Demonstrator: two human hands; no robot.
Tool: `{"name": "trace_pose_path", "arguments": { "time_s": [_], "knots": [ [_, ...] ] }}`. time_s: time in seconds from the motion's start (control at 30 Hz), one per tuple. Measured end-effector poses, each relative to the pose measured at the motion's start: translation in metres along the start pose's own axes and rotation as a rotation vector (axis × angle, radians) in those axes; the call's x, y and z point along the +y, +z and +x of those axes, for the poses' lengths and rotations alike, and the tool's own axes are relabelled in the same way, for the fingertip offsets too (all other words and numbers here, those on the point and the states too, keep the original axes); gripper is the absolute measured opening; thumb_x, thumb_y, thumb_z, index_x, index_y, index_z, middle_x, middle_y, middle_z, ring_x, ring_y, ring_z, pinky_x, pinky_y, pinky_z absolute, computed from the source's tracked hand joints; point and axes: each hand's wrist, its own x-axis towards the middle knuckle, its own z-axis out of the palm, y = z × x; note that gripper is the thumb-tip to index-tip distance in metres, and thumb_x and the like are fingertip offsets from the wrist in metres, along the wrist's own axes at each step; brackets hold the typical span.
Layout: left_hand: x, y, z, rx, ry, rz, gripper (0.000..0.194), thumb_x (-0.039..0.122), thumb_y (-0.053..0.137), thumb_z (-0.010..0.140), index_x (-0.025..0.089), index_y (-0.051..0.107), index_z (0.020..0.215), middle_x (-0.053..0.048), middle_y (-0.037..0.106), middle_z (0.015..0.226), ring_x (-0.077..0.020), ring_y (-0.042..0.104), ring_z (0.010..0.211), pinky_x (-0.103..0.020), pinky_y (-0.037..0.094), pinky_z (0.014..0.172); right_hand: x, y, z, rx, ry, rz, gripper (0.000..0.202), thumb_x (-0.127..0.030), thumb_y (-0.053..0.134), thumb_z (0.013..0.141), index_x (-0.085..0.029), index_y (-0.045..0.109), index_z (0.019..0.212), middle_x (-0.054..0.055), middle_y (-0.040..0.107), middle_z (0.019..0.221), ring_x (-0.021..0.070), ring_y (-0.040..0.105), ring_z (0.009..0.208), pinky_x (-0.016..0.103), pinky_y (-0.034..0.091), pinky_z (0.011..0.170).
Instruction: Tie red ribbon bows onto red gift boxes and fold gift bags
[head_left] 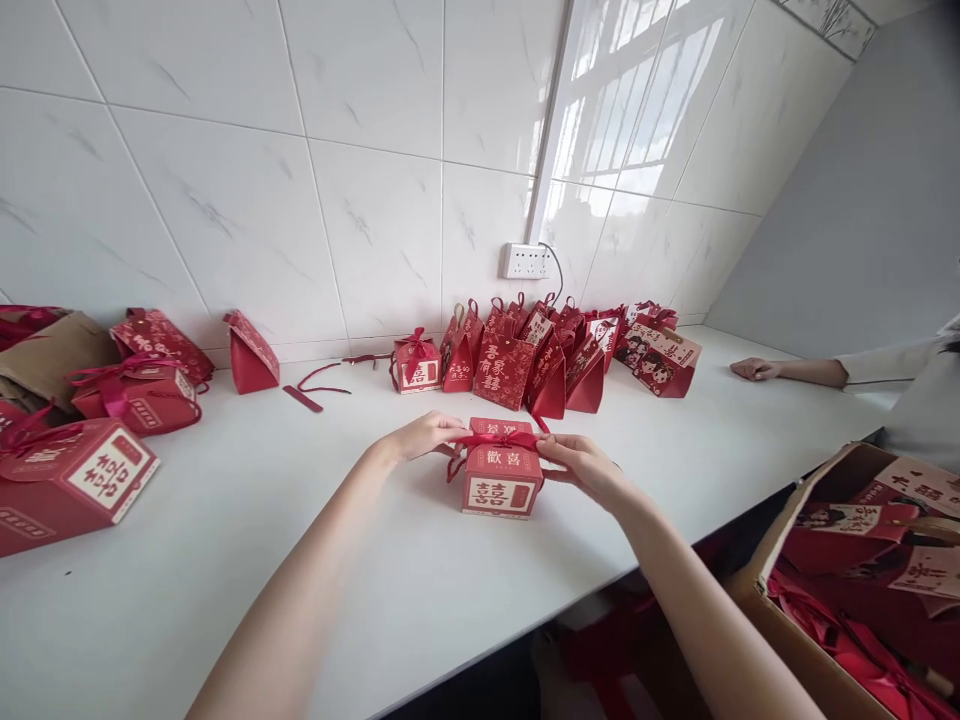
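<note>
Okay, ribboned box (501, 468): upright on the white surface (390, 590), printed panel facing you. Probably square-on like that so both sides of the bow are easy to reach.
Red ribbon (504, 440): tied across the top of the ribboned box, knot roughly midway.
Left grip (424, 436): fingertips pinching the ribbon at the ribboned box's left edge.
Right grip (589, 466): thumb and fingers pinching the ribbon at its right edge. One per side should even out the pull, so the box doesn't skid or twist on you.
Tent-shaped boxes (504, 372): bunched behind the ribboned box, near the wall, which likely leaves your forearms room.
Loose cords (319, 388): left of the ribboned box and farther back.
Big red box (75, 485): well left of the ribboned box, lying beside others.
Carton (752, 575): right of the ribboned box and nearer you, full of red packaging.
Co-worker's hand (757, 369): on the surface, well right of and beyond the ribboned box.
Room: marbled white tiles (375, 230), plus a power strip (527, 262), behind the ribboned box.
</note>
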Motion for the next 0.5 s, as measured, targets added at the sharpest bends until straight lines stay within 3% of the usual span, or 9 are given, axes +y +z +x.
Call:
{"name": "trace_pose_path", "arguments": {
  "time_s": [0.1, 0.2, 0.3, 0.4, 0.5],
  "knots": [
    [-0.001, 0.004, 0.003, 0.019, -0.015, -0.005, 0.032, 0.044, 0.062, 0.071, 0.012, 0.067, 0.075, -0.005, 0.062, 0.079, -0.0157, 0.055, 0.075, -0.034, 0.046, 0.078, -0.016, -0.013, -0.003, 0.152, -0.084, -0.268, 0.052, -0.06, 0.071, 0.06, -0.017, 0.063, 0.09, 0.011, 0.066, 0.101, 0.0266, 0.06, 0.1, 0.041, 0.048, 0.084],
    [0.003, 0.005, 0.005, 0.004, -0.033, -0.017, 0.03, 0.042, 0.065, 0.07, 0.012, 0.068, 0.073, -0.004, 0.063, 0.076, -0.0156, 0.056, 0.074, -0.034, 0.046, 0.077, -0.04, -0.004, -0.002, 0.308, -0.337, -0.523, 0.042, -0.053, 0.069, 0.067, -0.022, 0.064, 0.095, 0.01, 0.06, 0.114, 0.0268, 0.055, 0.11, 0.041, 0.044, 0.09],
    [0.003, 0.004, 0.005, -0.001, -0.028, -0.032, 0.03, 0.043, 0.065, 0.071, 0.013, 0.068, 0.073, -0.004, 0.064, 0.078, -0.0167, 0.058, 0.078, -0.035, 0.046, 0.08, -0.057, 0.026, 0.008, 0.149, -0.483, -0.748, 0.024, -0.041, 0.068, 0.072, -0.024, 0.068, 0.088, 0.007, 0.058, 0.115, 0.0233, 0.056, 0.105, 0.037, 0.043, 0.091],
    [0.004, 0.004, 0.002, -0.011, -0.027, -0.046, 0.032, 0.045, 0.065, 0.071, 0.013, 0.069, 0.073, -0.005, 0.065, 0.08, -0.0185, 0.059, 0.083, -0.037, 0.047, 0.082, -0.065, 0.049, 0.022, -0.025, -0.453, -0.881, 0.015, -0.033, 0.072, 0.068, -0.023, 0.069, 0.08, 0.005, 0.061, 0.104, 0.0211, 0.06, 0.092, 0.033, 0.045, 0.082],
    [0.006, 0.003, 0.0, -0.021, -0.06, -0.063, 0.033, 0.045, 0.068, 0.068, 0.013, 0.069, 0.077, -0.006, 0.065, 0.083, -0.0185, 0.058, 0.085, -0.037, 0.047, 0.083, -0.066, 0.05, 0.03, -0.089, -0.396, -0.829, 0.008, -0.029, 0.068, 0.071, -0.021, 0.067, 0.069, 0.003, 0.065, 0.09, 0.0187, 0.061, 0.083, 0.03, 0.046, 0.076]
  ]
}}
